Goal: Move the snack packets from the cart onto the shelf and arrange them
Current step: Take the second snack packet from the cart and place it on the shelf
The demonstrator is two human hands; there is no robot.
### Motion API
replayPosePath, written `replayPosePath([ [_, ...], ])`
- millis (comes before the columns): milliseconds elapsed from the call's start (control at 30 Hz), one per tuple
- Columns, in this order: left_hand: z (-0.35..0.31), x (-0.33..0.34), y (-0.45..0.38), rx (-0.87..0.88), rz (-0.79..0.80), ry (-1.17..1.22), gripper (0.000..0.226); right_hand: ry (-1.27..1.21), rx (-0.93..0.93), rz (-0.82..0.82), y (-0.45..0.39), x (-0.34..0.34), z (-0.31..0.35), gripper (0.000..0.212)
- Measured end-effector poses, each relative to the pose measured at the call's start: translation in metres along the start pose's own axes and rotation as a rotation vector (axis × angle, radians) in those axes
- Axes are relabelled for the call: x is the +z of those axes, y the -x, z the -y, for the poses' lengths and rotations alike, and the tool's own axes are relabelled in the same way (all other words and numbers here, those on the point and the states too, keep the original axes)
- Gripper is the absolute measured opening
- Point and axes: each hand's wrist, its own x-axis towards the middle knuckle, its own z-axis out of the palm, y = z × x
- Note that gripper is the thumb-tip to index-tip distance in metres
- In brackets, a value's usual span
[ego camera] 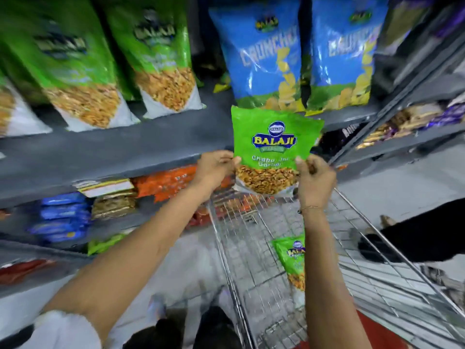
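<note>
I hold a green Balaji snack packet (273, 144) upright in front of the grey shelf (125, 149). My left hand (214, 170) pinches its left edge and my right hand (314, 180) grips its right edge. Below, the wire cart (264, 248) holds another green packet (292, 260), partly hidden behind my right forearm. On the shelf stand tall green packets (161, 54) at the left and blue Crunchex packets (261, 54) just above the held packet.
Lower shelves at the left carry orange, blue and brown packets (110, 200). A second shelf unit (402, 127) with small packs stands at the right. Another person's dark-clothed limb (415, 235) reaches in beside the cart's right side.
</note>
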Motion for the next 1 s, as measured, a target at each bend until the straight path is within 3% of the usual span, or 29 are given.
replayPosePath([
  [233,-0.042,-0.164,0.022,0.214,-0.231,0.022,0.006,-0.062,-0.326,0.122,0.037,0.097,0.122,0.015],
  [400,-0.033,-0.273,0.034,0.185,-0.416,0.097,0.010,-0.120,-0.397,0.259,0.082,0.182,0.187,0.016],
  [533,-0.025,-0.338,0.040,0.145,-0.555,0.120,0.029,-0.153,-0.410,0.351,0.111,0.241,0.217,0.022],
  [667,-0.023,-0.377,0.038,0.096,-0.627,0.126,0.035,-0.086,-0.324,0.510,0.126,0.284,0.232,0.009],
  [800,-0.020,-0.399,0.024,0.068,-0.680,0.132,0.038,-0.107,-0.348,0.402,0.127,0.318,0.241,0.025],
  [1000,-0.019,-0.418,0.006,0.068,-0.650,0.067,0.041,-0.089,-0.342,0.397,0.125,0.338,0.246,0.028],
])
